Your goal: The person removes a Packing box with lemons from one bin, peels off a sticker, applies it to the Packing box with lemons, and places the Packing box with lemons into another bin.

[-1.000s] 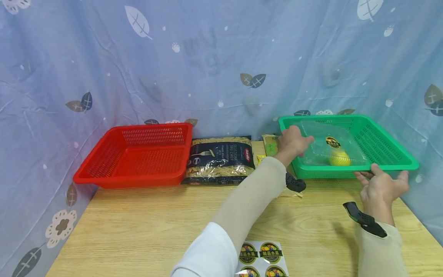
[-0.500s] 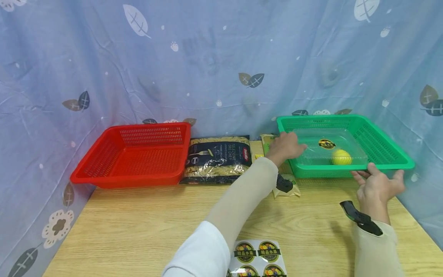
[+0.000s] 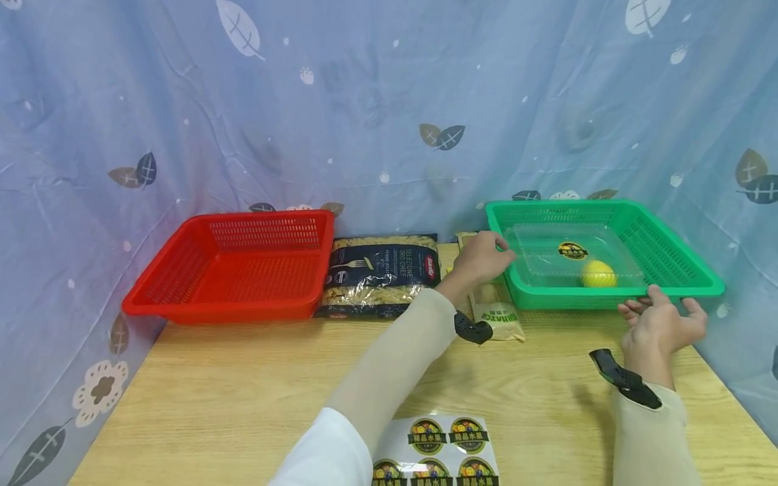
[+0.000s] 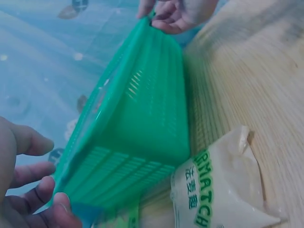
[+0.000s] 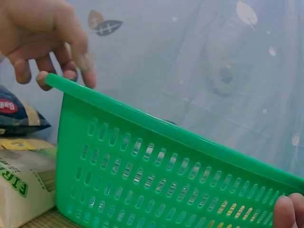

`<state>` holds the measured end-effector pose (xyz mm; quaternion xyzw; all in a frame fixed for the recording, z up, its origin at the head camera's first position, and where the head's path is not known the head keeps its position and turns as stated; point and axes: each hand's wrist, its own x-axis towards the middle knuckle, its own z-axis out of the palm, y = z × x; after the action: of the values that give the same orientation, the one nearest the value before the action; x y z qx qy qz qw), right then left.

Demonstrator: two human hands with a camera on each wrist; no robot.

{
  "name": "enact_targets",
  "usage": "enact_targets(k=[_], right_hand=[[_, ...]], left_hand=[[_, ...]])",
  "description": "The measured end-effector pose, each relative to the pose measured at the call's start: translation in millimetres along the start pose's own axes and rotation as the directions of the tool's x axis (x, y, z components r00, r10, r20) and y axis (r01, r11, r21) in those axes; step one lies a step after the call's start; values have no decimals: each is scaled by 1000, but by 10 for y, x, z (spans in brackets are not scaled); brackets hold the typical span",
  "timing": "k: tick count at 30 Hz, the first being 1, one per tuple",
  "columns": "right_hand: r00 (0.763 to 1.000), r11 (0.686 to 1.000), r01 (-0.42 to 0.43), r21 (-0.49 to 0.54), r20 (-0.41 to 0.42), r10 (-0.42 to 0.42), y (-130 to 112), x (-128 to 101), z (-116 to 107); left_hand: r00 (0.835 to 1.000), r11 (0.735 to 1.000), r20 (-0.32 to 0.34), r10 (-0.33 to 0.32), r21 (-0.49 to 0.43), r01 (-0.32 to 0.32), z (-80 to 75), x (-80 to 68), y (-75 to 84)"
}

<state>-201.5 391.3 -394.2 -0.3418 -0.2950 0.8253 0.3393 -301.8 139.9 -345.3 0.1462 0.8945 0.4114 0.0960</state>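
Head view shows your left hand (image 3: pixel 481 258) at the left near corner of the green basket (image 3: pixel 668 291), its fingers (image 3: pixel 502 251) curled over the rim, while your right hand (image 3: pixel 662 324) sits at the front rim toward the right, thumb on top and the other fingers spread beneath the lip, gripping loosely. The basket rests on the wooden surface (image 3: pixel 243 385) at its far right, with a clear plastic box (image 3: pixel 571 260) inside holding a yellow ball (image 3: pixel 598 273).

For steadying or shifting the basket, I judge it best that you keep both grips level, so the ball does not roll and the light box does not slide. Mind the pale snack packet (image 3: pixel 495 312) just beside the basket's left wall; a sideways drag would likely push it.

Left wrist view confirms your fingertips (image 4: pixel 57 202) touching the basket corner (image 4: pixel 76 209), with the packet (image 4: pixel 213 194) close below. Right wrist view shows only one fingertip (image 5: pixel 289 209) of your right hand at the rim, so its full grip there cannot be told.

The sticker sheet (image 3: pixel 444 449) at the near edge is cut off by the frame. A yellowish packet behind your left hand is mostly hidden. The pasta bag (image 3: pixel 379 273) and red basket (image 3: pixel 237 270) lie well apart to the left.
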Motion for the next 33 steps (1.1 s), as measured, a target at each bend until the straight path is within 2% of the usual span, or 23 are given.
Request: enact_targets(k=[4,7,11,13,15,20,23,25,27,29,31,33], right_hand=[[997,999,23,32,-73,-21,-35,-45,4],[988,991,120,63,-109,-112,-75,-117,-15],[963,960,260,107,-96,-251,-148,-282,17],[955,947,294,131,-76,-286,-176,-378,72],[950,938,313,147,-51,-309,-192,-474,139],[942,926,330,185,-5,-335,-234,-650,270],[936,915,337,220,25,-351,-247,-743,331],[927,907,341,249,69,-367,-237,-800,385],[910,897,342,278,138,-390,-216,-854,453],[880,887,340,312,228,-418,-194,-907,525],[836,878,345,333,317,-448,-183,-953,595],[774,863,364,350,402,-489,-174,-989,655]], left_hand=[[999,999,-49,15,-36,-17,-72,-84,-101],[997,995,-61,44,-92,-50,-132,-193,-211],[989,975,-86,120,-178,-133,-291,-388,-434],[984,963,-110,140,-216,-161,-393,-471,-553],[982,949,-137,130,-269,-164,-491,-537,-635],[976,908,-187,115,-379,-180,-674,-658,-642],[963,902,-236,131,-374,-214,-770,-725,-617],[947,904,-284,147,-350,-246,-842,-775,-616],[930,902,-328,168,-330,-279,-914,-826,-634],[916,896,-354,190,-318,-309,-980,-883,-660],[909,887,-363,203,-325,-328,-1031,-931,-699],[907,877,-366,208,-342,-339,-1072,-974,-741]])
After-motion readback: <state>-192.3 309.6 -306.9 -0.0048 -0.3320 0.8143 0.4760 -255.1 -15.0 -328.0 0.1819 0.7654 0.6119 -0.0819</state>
